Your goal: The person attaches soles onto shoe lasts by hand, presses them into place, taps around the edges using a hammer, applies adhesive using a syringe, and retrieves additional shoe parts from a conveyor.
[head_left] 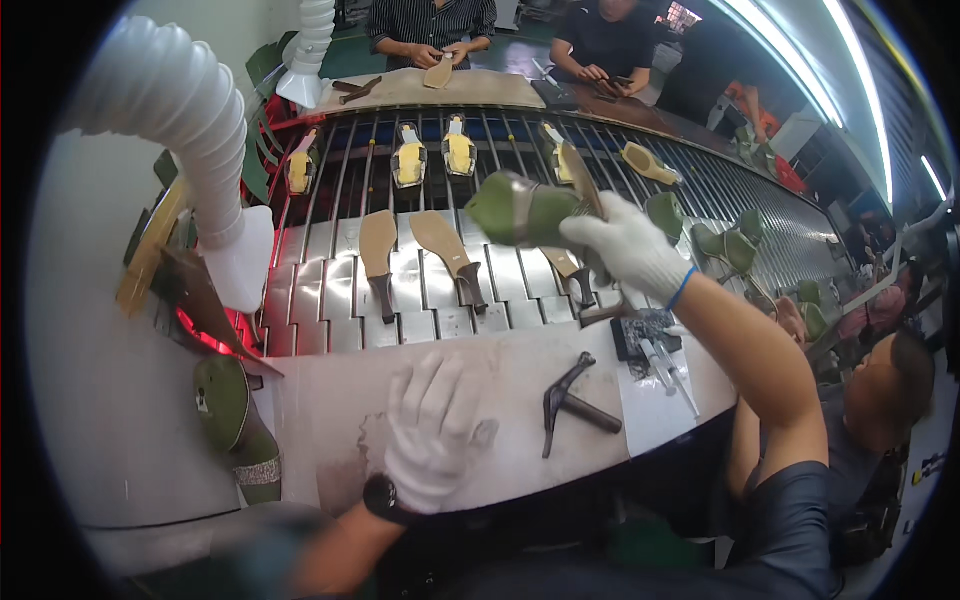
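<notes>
My right hand, in a white glove with a blue cuff, is raised over the conveyor and closed around a green shoe last. A silvery strap wraps the last, and a brown, sole-like piece stands up beside my fingers. Low over the pale bench, my left hand has its gloved fingers stretched out and holds nothing. I cannot tell whether it touches the surface. To its right lie black lasting pincers with a hammer-like head.
Tan soles with dark heels lie on the metal slats ahead. Yellow-lined shoes rest on the rollers beyond. A white duct and another green last are at left. Syringes lie at right. Co-workers sit across; another person is at right.
</notes>
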A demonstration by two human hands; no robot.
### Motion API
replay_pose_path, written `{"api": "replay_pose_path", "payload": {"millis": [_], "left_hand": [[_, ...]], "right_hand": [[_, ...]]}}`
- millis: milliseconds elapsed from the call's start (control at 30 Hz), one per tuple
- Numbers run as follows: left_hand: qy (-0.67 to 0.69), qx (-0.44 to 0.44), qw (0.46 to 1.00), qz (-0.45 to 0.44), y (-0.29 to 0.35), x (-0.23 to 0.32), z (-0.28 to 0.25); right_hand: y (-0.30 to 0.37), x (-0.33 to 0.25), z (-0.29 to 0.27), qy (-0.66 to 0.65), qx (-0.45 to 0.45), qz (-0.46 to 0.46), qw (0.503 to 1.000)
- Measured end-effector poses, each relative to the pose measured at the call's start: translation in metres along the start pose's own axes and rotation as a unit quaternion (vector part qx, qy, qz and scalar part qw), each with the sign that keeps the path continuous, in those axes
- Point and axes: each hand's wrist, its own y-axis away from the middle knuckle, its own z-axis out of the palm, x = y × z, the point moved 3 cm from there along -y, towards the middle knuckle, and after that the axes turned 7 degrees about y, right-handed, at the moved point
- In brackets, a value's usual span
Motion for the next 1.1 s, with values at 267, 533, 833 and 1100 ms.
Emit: {"api": "replay_pose_path", "payload": {"millis": [267, 533, 833, 1100], "left_hand": [[0.091, 0.082, 0.992, -0.033, 0.008, -0.041, -0.010], [0.481, 0.181, 0.799, -0.312, 0.012, -0.131, -0.009], [0.554, 0.239, 0.714, -0.355, 0.027, -0.156, -0.006], [0.568, 0.206, 0.702, -0.376, 0.038, -0.166, 0.000]], "right_hand": [[0.156, 0.012, 0.147, -0.384, -0.234, 0.021, 0.893], [0.138, 0.048, 0.196, -0.470, -0.033, 0.067, 0.880], [0.073, 0.004, 0.073, -0.373, 0.047, -0.019, 0.926], [-0.091, 0.020, 0.007, -0.028, 0.098, 0.035, 0.994]]}}
